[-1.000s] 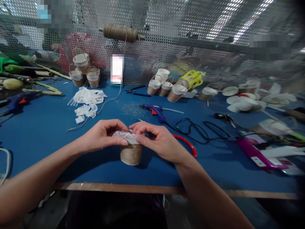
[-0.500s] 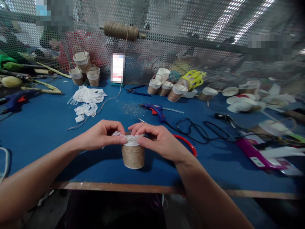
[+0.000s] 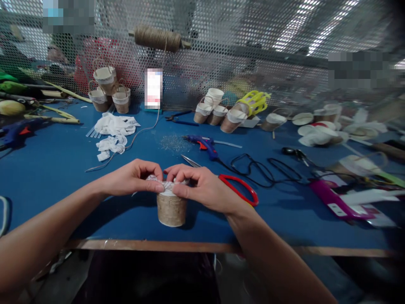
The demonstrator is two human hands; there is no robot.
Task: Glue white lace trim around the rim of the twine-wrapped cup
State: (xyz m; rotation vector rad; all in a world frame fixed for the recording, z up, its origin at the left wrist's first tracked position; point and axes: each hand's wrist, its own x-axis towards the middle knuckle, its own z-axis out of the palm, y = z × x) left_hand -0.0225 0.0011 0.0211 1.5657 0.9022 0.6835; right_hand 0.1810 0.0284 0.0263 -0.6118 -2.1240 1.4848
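A small twine-wrapped cup [image 3: 171,209] stands near the front edge of the blue table [image 3: 63,164]. A strip of white lace [image 3: 164,185] lies round its rim. My left hand [image 3: 131,179] pinches the lace at the rim's left side, fingers closed. My right hand [image 3: 199,188] pinches the lace at the rim's right side, thumb and fingers pressed together. Both hands touch over the cup's top and hide most of the rim.
Red-handled scissors [image 3: 238,188] lie just right of my right hand. A blue glue gun [image 3: 205,145] with black cord [image 3: 265,169] lies behind. White lace scraps [image 3: 114,133] sit at left. Finished small cups [image 3: 109,90], more cups [image 3: 218,112], a twine spool [image 3: 157,38] and a perforated screen stand at the back.
The cup and both hands have shifted slightly left, and my fingers have moved closer together over the rim. The view has tilted a little.
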